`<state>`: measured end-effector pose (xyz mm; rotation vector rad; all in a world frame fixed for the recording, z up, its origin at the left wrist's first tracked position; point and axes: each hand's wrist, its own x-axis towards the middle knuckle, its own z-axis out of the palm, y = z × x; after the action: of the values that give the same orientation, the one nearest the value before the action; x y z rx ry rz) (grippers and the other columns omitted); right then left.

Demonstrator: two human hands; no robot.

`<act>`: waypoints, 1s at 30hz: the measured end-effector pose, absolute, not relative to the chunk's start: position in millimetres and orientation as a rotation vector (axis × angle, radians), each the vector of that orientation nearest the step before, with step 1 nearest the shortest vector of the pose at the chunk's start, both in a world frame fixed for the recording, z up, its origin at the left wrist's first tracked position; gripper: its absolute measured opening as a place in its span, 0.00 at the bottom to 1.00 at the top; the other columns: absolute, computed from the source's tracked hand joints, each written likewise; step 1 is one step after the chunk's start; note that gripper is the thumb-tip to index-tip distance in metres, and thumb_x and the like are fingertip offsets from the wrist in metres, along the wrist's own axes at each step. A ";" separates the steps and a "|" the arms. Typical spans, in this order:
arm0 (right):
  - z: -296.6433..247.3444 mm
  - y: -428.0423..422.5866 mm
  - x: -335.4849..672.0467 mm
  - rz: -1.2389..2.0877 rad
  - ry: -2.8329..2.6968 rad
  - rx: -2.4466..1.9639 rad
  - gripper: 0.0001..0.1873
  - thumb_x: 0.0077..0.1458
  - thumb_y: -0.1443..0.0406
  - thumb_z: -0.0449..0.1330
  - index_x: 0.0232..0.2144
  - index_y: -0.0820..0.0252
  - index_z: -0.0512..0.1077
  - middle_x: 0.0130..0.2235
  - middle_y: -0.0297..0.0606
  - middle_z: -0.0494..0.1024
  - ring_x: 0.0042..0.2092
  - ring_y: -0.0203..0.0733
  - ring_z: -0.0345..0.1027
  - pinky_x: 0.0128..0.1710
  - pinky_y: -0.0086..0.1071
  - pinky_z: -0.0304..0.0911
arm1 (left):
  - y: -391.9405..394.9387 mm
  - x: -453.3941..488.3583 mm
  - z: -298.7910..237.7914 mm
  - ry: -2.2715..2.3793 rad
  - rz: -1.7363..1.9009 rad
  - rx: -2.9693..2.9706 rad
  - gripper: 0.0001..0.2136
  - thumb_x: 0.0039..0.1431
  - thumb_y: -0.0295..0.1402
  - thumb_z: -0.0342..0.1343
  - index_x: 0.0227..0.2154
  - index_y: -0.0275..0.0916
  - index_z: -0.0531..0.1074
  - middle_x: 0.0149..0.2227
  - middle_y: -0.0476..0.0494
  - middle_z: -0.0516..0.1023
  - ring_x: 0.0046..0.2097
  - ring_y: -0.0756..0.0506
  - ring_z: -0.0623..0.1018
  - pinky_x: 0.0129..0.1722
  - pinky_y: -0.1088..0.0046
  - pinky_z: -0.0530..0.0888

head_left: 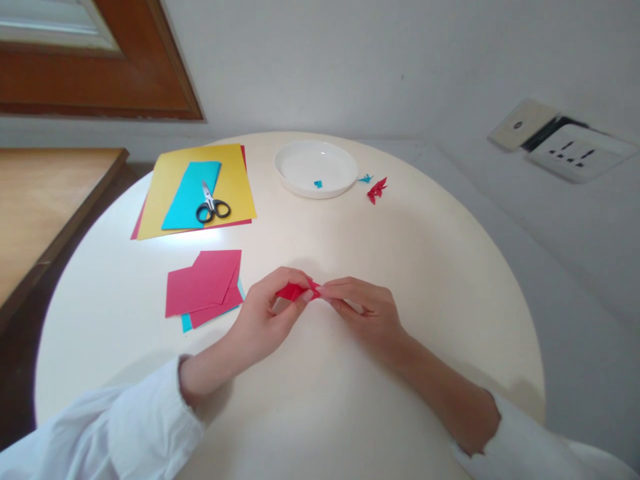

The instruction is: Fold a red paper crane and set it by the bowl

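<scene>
Between both hands, just above the white round table [350, 387], is a small piece of folded red paper [290, 291]. My left hand [270, 310] is closed on its left part, thumb and fingers pinching it near the middle. The fingertips of my right hand [367, 310] pinch its right end. Part of the paper is covered by my fingers, so its full shape is hidden. Left of my left hand lie several red paper pieces [200, 290], overlapping, with blue paper [187, 323] showing from under them.
Scissors with black handles [213, 208] rest on folded blue paper [185, 200], over yellow [237, 180] and red sheets. A white dish [300, 190] holds a small blue scrap [318, 184]. Beside it sit a small blue folded paper [366, 179] and red folded papers [377, 191].
</scene>
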<state>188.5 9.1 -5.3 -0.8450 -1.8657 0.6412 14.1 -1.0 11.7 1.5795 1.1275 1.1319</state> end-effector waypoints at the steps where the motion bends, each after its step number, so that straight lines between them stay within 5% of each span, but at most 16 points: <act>1: -5.5 8.7 187.8 0.652 -1.854 -0.851 0.11 0.52 0.73 0.58 0.33 0.55 0.77 0.33 0.36 0.81 0.34 0.36 0.76 0.35 0.28 0.72 | -0.8 14.0 11.9 1.126 1.125 1.589 0.03 0.54 0.30 0.54 0.30 0.38 0.71 0.34 0.42 0.76 0.37 0.46 0.75 0.38 0.71 0.72; 12: -4.7 8.9 184.6 0.815 -1.747 -0.939 0.05 0.51 0.69 0.60 0.29 0.56 0.77 0.32 0.37 0.81 0.34 0.37 0.75 0.35 0.31 0.72 | -0.9 12.6 5.8 1.137 1.089 1.604 0.04 0.53 0.31 0.57 0.30 0.38 0.75 0.38 0.39 0.79 0.45 0.44 0.77 0.44 0.70 0.72; 23: -2.9 5.2 180.2 0.928 -1.637 -1.028 0.03 0.49 0.68 0.62 0.26 0.57 0.75 0.29 0.36 0.80 0.31 0.37 0.74 0.33 0.30 0.70 | -0.8 18.0 12.9 1.105 1.102 1.427 0.05 0.51 0.32 0.58 0.26 0.37 0.70 0.31 0.43 0.76 0.34 0.48 0.76 0.36 0.73 0.74; 30: 1.6 6.1 178.5 1.088 -1.489 -1.014 0.02 0.47 0.69 0.62 0.24 0.58 0.75 0.27 0.35 0.79 0.30 0.36 0.73 0.32 0.29 0.71 | -0.5 16.8 17.6 1.206 1.092 1.304 0.07 0.48 0.34 0.61 0.29 0.36 0.74 0.35 0.40 0.80 0.34 0.46 0.79 0.31 0.73 0.77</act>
<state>178.5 6.1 1.6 -1.0137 -1.4891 1.0882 16.8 -0.5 17.6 1.3044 1.2061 1.0915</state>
